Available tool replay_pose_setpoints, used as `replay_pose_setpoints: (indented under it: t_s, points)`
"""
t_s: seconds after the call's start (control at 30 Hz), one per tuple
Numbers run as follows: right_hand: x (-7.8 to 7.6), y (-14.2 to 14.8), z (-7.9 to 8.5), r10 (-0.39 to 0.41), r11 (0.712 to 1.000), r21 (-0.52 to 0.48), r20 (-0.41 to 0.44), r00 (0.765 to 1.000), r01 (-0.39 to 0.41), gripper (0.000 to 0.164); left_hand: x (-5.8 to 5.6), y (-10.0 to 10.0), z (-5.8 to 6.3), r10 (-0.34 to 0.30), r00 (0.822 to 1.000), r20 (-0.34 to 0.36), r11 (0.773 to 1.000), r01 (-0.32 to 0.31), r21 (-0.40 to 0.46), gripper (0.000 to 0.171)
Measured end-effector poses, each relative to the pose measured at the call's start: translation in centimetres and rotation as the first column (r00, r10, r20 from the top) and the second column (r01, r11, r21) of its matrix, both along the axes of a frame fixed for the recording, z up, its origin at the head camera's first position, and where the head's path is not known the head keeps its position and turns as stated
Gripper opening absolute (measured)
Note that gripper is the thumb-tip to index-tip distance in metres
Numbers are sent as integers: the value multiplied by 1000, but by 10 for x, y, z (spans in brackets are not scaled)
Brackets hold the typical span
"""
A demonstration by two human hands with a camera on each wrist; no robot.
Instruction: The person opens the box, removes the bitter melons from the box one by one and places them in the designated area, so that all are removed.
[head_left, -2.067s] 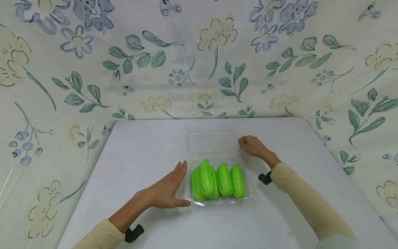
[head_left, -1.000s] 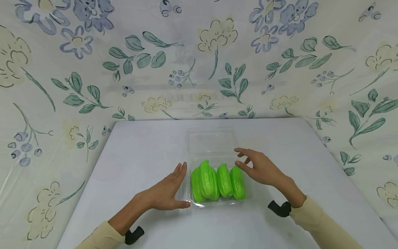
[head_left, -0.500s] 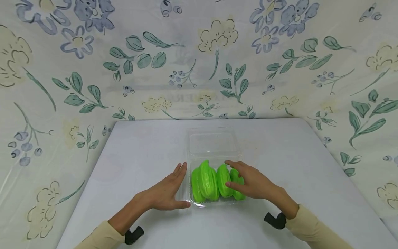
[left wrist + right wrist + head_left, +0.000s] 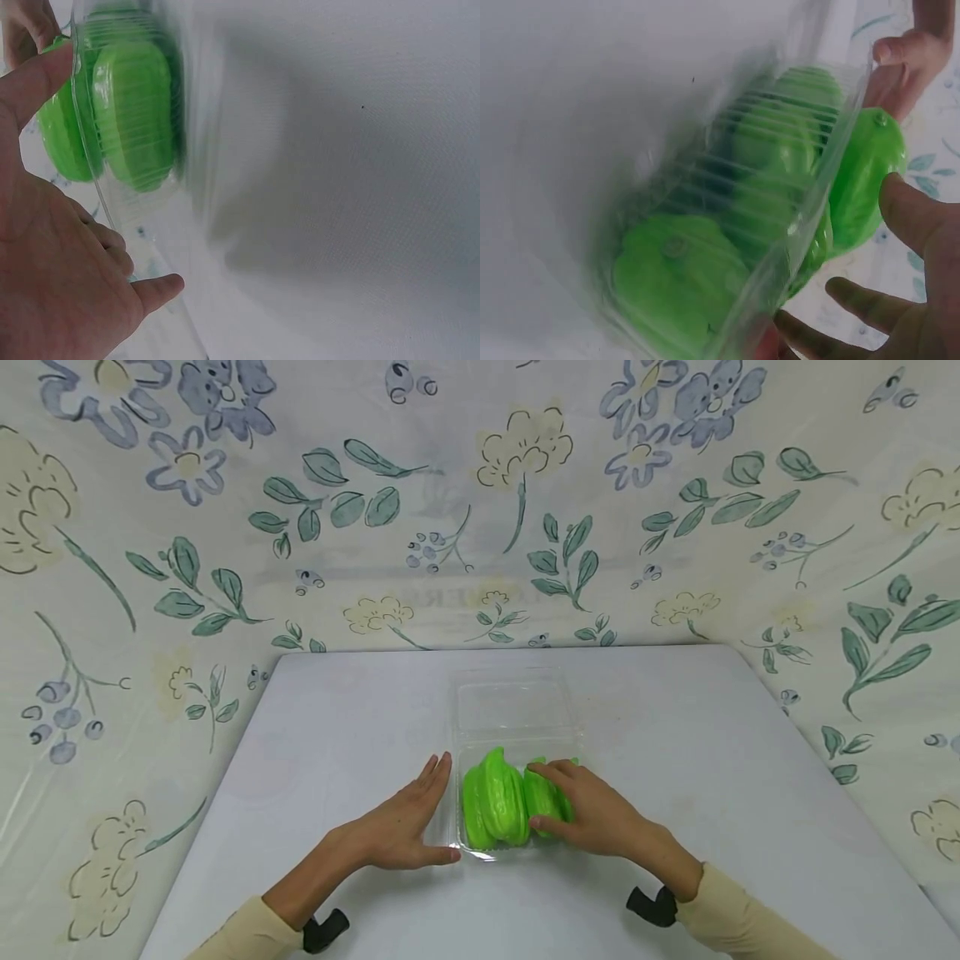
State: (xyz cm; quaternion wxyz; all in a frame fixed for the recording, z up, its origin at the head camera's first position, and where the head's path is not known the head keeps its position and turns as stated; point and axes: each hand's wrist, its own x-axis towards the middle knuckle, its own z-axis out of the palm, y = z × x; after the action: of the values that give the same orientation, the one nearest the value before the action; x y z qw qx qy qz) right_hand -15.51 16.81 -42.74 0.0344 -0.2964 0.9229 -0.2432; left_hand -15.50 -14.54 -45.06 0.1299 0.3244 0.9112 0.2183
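A clear plastic clamshell box [image 4: 480,855] lies with its lid [image 4: 513,706] folded back away from me. Several glossy green ribbed fruits [image 4: 497,802], which look artificial, stand side by side in it; one leans on top of the others at the left. My left hand [image 4: 393,827] stays beside the box's left wall, fingers straight and thumb spread, thumb tip at the near corner. Over the right-hand fruits [image 4: 542,802] is my right hand [image 4: 600,814], thumb and fingers spread apart around them. In the right wrist view a gap shows between the thumb [image 4: 911,210] and the fingers. The rightmost fruit is mostly hidden.
The box sits on a white table [image 4: 337,710] with its far edge against a floral cloth [image 4: 450,485] backdrop. The same cloth hangs at both sides. A black wrist mount [image 4: 326,931] is worn on the left wrist, another mount [image 4: 652,906] on the right.
My right hand has come from beside the lid's right edge toward me, then leftward over the right-hand fruits, its fingers spreading. The left hand and the box have stayed in place.
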Motion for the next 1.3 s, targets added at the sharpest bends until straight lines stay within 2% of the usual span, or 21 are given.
replay_pose_setpoints:
  t_s: [0.13, 0.4, 0.63, 1.0, 1.17, 1.3]
  points:
    - [2, -5, -5, -4, 1000, 6, -32, 999, 4, 67, 0, 0, 0, 1, 1000, 6, 1000, -1, 1, 118]
    - [3, -12, -11, -36, 998, 40, -79, 996, 39, 52, 1, -1, 0, -8, 1000, 4, 1000, 8, 4, 117]
    - [3, -14, -14, -66, 997, 25, -108, 992, 69, 49, 1, -1, -2, -16, 1000, -15, 1000, 16, 14, 117]
    - [7, -11, -9, -117, 993, -35, -176, 977, 113, 42, 1, -1, -2, -9, 1000, -6, 1000, 9, 7, 117]
    - [8, -7, -5, -127, 991, -60, -231, 964, 117, 41, 1, -1, -1, -8, 1000, 3, 1000, 8, 8, 117]
    - [9, -4, 1, -140, 989, -76, -238, 961, 126, 40, 1, -1, -1, -3, 1000, 5, 1000, 3, 7, 117]
